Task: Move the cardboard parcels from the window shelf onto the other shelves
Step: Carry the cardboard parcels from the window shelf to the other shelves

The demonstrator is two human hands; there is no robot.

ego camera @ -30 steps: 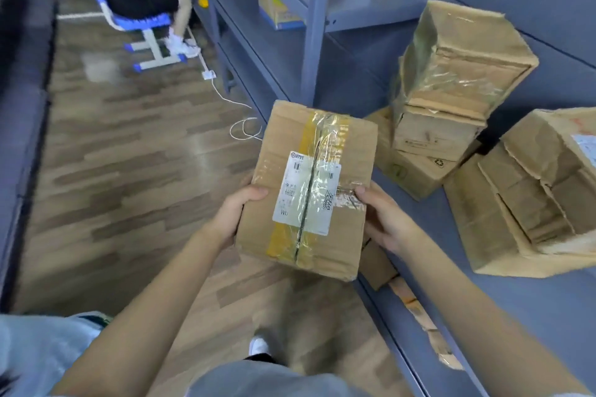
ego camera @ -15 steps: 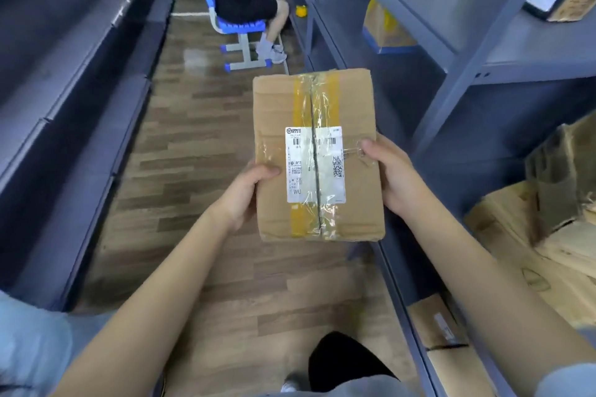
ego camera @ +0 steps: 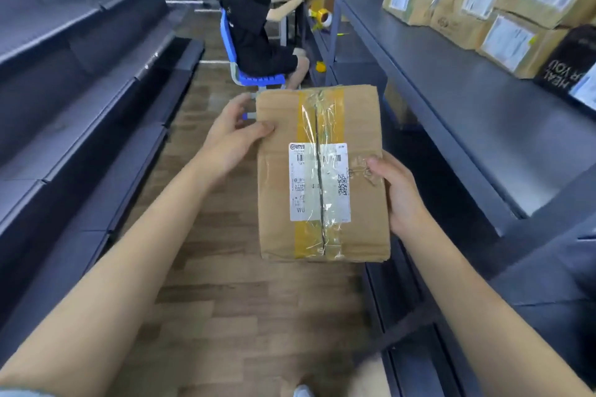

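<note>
Aisle w/ wood floor (ego camera: 232,316), grey shelves (ego camera: 451,80) both sides. Parcel (ego camera: 322,171) held mid-aisle, label up. Left hand (ego camera: 232,135) grips its upper left edge; right hand (ego camera: 400,193) grips right edge, thumb on top. More boxes (ego camera: 464,6) on right shelf.

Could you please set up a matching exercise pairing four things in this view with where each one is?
Things:
1. parcel
2. black box
3. tape roll
4. blue chair

Places:
A. under the seated person
B. between the left hand and right hand
C. far end of the right-hand shelving, near the seated person's hands
D. right shelf, beside the stacked cartons

Pairs: 1-B, 2-D, 3-C, 4-A
</note>
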